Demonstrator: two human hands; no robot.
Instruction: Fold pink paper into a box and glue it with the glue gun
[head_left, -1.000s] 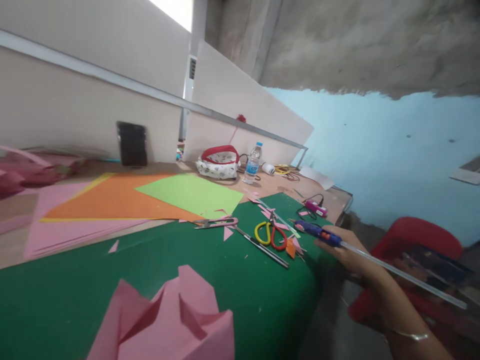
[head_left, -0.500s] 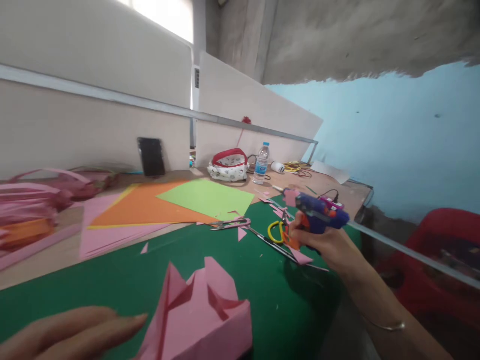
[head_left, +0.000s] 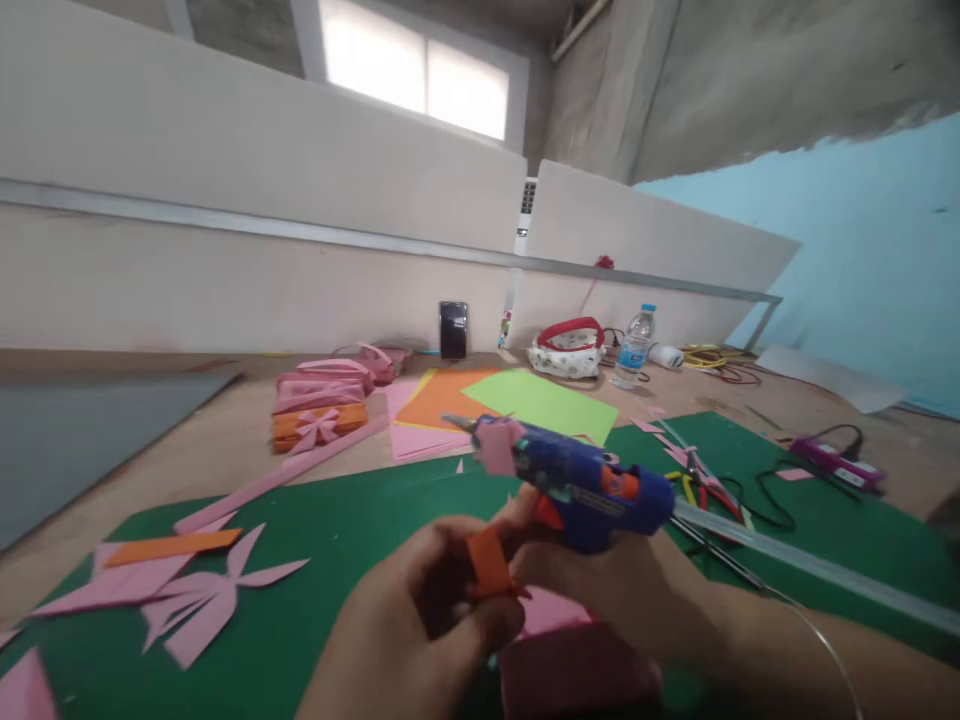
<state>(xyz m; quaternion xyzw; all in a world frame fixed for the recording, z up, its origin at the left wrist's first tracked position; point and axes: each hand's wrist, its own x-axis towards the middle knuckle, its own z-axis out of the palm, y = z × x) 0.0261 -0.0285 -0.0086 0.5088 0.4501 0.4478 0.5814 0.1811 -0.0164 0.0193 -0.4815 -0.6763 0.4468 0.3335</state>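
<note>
My right hand grips a blue glue gun with an orange trigger, a clear glue stick trailing out of its back to the right. A scrap of pink paper clings near its nozzle. My left hand is closed in a pinch on a small orange paper piece right under the gun. Both hands hover over the green cutting mat. A folded pink paper piece lies below the hands, mostly hidden.
Pink and orange paper cut-outs lie on the mat's left. Pink paper bows, orange and green sheets, a phone, a pouch, a water bottle, scissors and cables sit beyond.
The view swung left. My right hand brought the glue gun from the mat's right edge to the centre, and my left hand came in and pinched the orange piece under it.
</note>
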